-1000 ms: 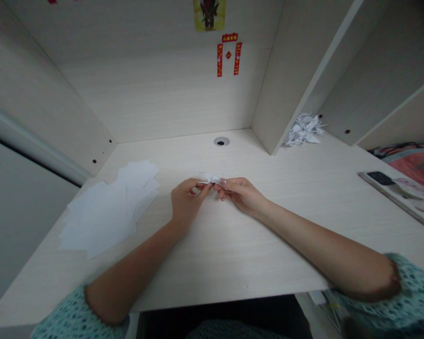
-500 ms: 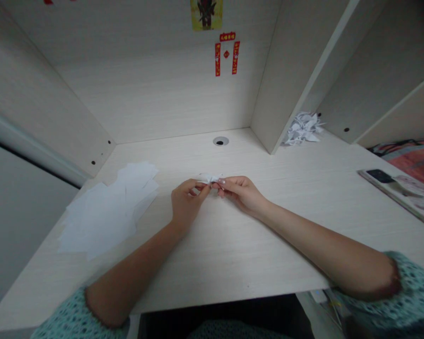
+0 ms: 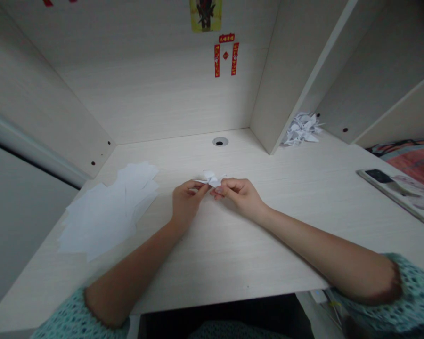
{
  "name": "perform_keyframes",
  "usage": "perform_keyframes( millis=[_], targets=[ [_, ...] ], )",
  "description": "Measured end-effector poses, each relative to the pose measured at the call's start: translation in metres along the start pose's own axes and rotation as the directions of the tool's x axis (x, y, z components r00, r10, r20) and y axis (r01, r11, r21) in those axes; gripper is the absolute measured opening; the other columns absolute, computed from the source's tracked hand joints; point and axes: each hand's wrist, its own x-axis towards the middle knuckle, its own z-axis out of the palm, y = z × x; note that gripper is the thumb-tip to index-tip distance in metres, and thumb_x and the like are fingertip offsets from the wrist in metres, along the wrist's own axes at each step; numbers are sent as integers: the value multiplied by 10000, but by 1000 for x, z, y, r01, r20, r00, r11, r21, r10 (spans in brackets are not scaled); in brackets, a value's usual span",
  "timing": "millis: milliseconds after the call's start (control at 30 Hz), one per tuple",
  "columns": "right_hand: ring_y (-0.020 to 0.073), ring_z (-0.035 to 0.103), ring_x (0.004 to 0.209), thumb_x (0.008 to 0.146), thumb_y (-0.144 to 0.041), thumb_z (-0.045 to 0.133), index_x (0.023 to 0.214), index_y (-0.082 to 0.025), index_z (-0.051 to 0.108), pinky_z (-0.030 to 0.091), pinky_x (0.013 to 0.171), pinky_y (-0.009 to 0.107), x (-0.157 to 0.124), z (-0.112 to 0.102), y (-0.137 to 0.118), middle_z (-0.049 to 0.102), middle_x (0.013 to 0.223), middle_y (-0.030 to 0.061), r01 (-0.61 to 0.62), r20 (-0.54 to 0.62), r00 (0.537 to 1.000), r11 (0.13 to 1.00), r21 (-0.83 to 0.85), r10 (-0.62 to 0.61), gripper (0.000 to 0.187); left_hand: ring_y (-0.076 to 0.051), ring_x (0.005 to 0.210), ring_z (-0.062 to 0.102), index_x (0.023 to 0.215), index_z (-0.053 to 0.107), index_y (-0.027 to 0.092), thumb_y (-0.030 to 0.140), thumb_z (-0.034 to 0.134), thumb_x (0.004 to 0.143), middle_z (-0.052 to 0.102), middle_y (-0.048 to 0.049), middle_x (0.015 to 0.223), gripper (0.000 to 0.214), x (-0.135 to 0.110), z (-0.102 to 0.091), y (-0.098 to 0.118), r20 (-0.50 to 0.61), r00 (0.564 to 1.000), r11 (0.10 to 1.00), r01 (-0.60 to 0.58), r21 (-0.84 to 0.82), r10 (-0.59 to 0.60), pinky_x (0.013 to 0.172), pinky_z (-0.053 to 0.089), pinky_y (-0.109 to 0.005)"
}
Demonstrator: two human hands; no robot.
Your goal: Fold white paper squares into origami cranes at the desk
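Right of the sheets [image 3: 108, 216], left hand [image 3: 186, 201] and right hand [image 3: 243, 194] both pinch the folded paper [image 3: 211, 179], which uneven pulling could tear.

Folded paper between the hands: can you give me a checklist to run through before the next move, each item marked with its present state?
1. Left hand has a grip on the folded paper: ok, pinched between thumb and fingers.
2. Right hand is at the paper's right side: ok, fingertips there; how firmly they hold, cannot tell.
3. Creases are sharp and even: cannot tell, too small.
4. Loose sheets are apart from the left hand: ok.
5. Loose sheets are squared into a neat stack: not ok, they overlap unevenly.
6. Phone is away from both hands: ok, at the far right.
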Motion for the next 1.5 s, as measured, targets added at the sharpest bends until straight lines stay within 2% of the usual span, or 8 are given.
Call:
perform_keyframes(
  millis=[167, 367, 600, 767, 900, 1067, 1200, 1500],
  targets=[
    [159, 609, 708, 761, -420, 632, 646, -202, 703, 439, 702, 290, -4, -2, -2, 685, 718, 34, 89, 34, 996, 994, -64, -87, 256, -139, 657, 596, 684, 686, 174, 304, 636, 694, 682, -17, 711, 139, 4, 0, -5, 0, 1000, 996, -26, -81, 26, 589, 428, -233],
    [119, 475, 494, 834, -583, 433, 428, -184, 558, 372, 571, 274, 6, -17, 1, 514, 443, 16, 40, -378, 924, 998, -43, -53, 582, -112, 646, 553, 719, 658, 184, 259, 608, 716, 657, 1, 722, 91, 5, -1, -9, 56, 996, 987, -57, -149, 66, 566, 401, -210],
    [98, 400, 445, 779, -655, 451, 457, -172, 490, 276, 487, 259, 13, -17, 13, 454, 426, -13, -242, 11, 970, 962, 128, 242, 582, -108, 600, 520, 677, 625, 173, 223, 617, 673, 625, 17, 647, 51, 0, 0, 3, 335, 938, 991, -43, -127, 83, 593, 403, -226],
    [103, 421, 478, 782, -569, 528, 512, -168, 518, 303, 507, 257, 11, -13, 14, 473, 456, -17, -286, 174, 953, 925, 252, 248, 484, -133, 688, 564, 719, 633, 172, 227, 600, 679, 650, 3, 701, 76, 0, -2, 6, 372, 922, 990, -61, -124, 104, 654, 417, -243],
    [97, 406, 504, 755, -510, 600, 511, -173, 488, 304, 522, 252, 11, -11, 16, 459, 488, -28, -191, 30, 982, 953, 236, 189, 431, -116, 604, 528, 760, 632, 182, 311, 626, 690, 624, 14, 672, 147, 0, -1, 1, 315, 949, 997, -3, -73, 26, 582, 394, -229],
    [89, 341, 490, 744, -521, 607, 510, -176, 470, 247, 498, 257, 6, -10, 10, 407, 486, -42, -24, -244, 970, 999, -21, 18, 439, -123, 568, 516, 687, 610, 167, 465, 652, 656, 592, -13, 627, 303, -4, 2, 4, 373, 928, 985, 69, -158, -5, 557, 393, -242],
    [92, 355, 506, 755, -508, 600, 536, -171, 486, 254, 516, 259, 4, -7, 9, 428, 515, -38, -23, -150, 988, 1000, 8, 23, 418, -120, 530, 484, 613, 566, 161, 576, 447, 779, 541, -24, 568, 463, -5, 3, 7, 377, 925, 953, 149, -263, -41, 519, 374, -248],
    [106, 372, 523, 803, -438, 567, 573, -175, 491, 285, 579, 268, 6, -6, 15, 409, 501, -44, -169, 143, 981, 941, 294, 132, 357, -82, 501, 391, 549, 468, 168, 445, 564, 747, 426, 29, 525, 353, -3, 3, 10, 387, 918, 882, 250, -400, -84, 495, 324, -226]
  ],
)
